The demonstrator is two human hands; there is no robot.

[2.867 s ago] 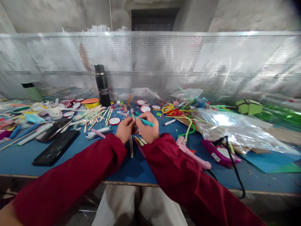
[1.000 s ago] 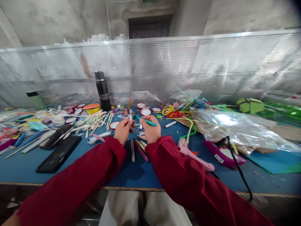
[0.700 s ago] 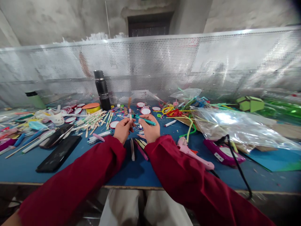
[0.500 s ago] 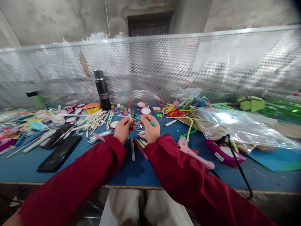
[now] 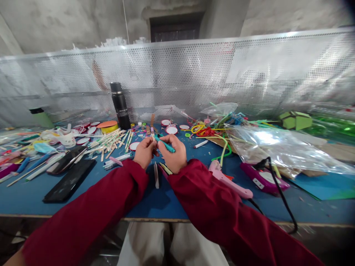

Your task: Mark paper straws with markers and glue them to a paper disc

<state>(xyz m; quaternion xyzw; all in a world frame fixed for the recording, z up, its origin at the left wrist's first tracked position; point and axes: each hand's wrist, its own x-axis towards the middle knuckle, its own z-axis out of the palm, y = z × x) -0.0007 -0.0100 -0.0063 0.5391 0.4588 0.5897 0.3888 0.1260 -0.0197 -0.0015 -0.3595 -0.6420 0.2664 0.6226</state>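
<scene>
Since the earlier frame, the seated person's right hand (image 5: pixel 174 152) has shifted leftward; it now sits just beside the left hand (image 5: pixel 144 152). Right fingers hold a teal cylindrical plastic marker (image 5: pixel 168 146), its forward end at a narrow, pale, pink-tipped strip (image 5: pixel 152 133), pinched near-upright in the left fingers; contact cannot be confirmed. This appears to put marker and strip in working position. Both lie nearer than, and right of, the black cylindrical bottle (image 5: pixel 120 107). Nearest, left of the bottle, a black rectangular slab (image 5: pixel 68 181) rests on the blue tabletop (image 5: pixel 155 203). Well right of the bottle lies a pink plastic pistol-shaped tool (image 5: pixel 231 181); slightly right, a flat grey-brown stick (image 5: pixel 156 176). Behind the bottle stands a silver perforated metal panel (image 5: pixel 194 74).
</scene>
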